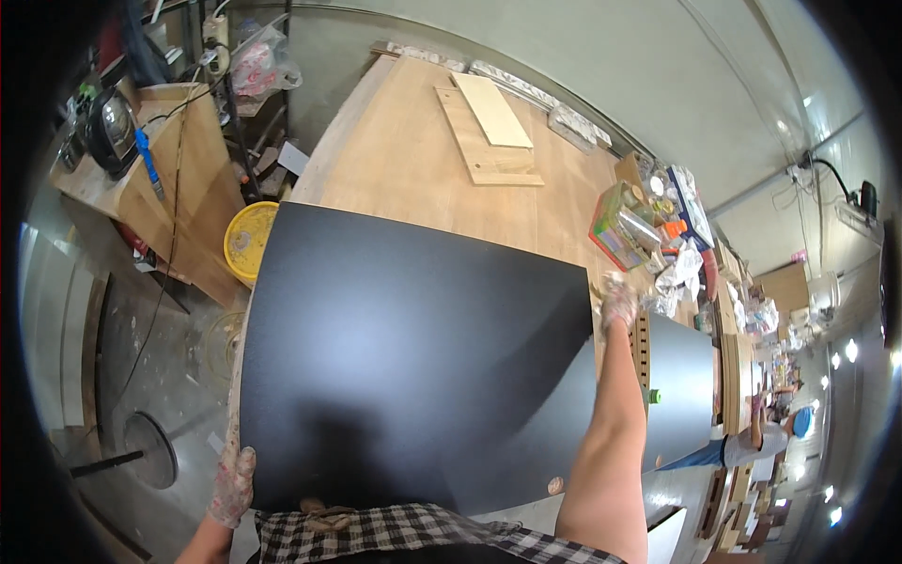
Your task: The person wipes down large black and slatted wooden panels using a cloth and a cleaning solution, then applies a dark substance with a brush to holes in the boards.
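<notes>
A large black panel (404,348) lies flat in front of me on the wooden worktable (376,141). My left hand (231,489), in a stained glove, grips the panel's left edge by the near corner. Past the panel's far right corner reaches my right hand (618,303), gloved too. Its fingers are blurred, so whether they hold anything cannot be made out. Just below that hand runs a strip with a row of dark holes (643,348). Right of the strip lies a second black panel (681,376) with a small green object (655,397) at its edge.
Two light boards (493,113) are stacked at the table's far side. A box of bottles and supplies (625,226) stands at the far right. A yellow bucket (246,240) sits beside the table's left edge. Another person (766,442) stands farther right.
</notes>
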Demonstrator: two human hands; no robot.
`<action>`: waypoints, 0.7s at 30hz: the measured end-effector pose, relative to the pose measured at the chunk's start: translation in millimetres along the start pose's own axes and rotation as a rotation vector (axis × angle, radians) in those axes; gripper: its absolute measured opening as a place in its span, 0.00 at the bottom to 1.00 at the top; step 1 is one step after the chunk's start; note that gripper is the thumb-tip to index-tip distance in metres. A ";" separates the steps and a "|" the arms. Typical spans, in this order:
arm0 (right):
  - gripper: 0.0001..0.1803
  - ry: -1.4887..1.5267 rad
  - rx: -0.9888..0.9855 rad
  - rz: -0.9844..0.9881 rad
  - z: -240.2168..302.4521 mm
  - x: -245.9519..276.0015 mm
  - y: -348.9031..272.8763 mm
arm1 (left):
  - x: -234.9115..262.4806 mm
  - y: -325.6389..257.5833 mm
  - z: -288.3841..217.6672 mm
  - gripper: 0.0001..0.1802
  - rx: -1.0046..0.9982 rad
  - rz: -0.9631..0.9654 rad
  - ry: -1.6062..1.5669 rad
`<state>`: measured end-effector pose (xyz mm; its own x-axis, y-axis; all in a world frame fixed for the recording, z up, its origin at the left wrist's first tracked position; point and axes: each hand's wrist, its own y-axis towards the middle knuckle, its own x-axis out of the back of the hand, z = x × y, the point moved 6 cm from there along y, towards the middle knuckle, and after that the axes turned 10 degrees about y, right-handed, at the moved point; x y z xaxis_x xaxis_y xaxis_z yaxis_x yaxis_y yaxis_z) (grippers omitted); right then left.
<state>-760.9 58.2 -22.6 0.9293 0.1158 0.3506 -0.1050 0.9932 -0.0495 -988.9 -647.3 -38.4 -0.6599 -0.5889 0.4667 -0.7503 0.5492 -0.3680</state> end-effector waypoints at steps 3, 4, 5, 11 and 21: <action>0.19 -0.526 0.485 -0.090 82.9 -19.3 -69.1 | -0.4 -5.4 19.7 0.33 -0.031 -0.008 0.016; 0.19 -0.725 0.751 -0.137 91.1 -31.7 -79.7 | -1.9 -5.3 22.7 0.33 -0.039 0.000 0.014; 0.19 -0.738 0.826 -0.023 76.3 -56.3 -87.6 | -3.2 -2.2 17.8 0.33 -0.097 0.027 0.024; 0.13 -0.631 0.976 0.307 104.2 -222.2 -208.7 | -2.0 -2.4 4.2 0.32 -0.175 0.010 0.073; 0.10 -0.664 1.179 0.329 90.1 -189.8 -199.2 | -0.9 -5.9 12.0 0.29 -0.217 -0.091 0.077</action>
<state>-948.3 -160.9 4.9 0.4988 -0.0044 0.8667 -0.8253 0.3031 0.4765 -984.3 -657.1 -46.3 -0.5788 -0.5996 0.5528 -0.7751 0.6150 -0.1445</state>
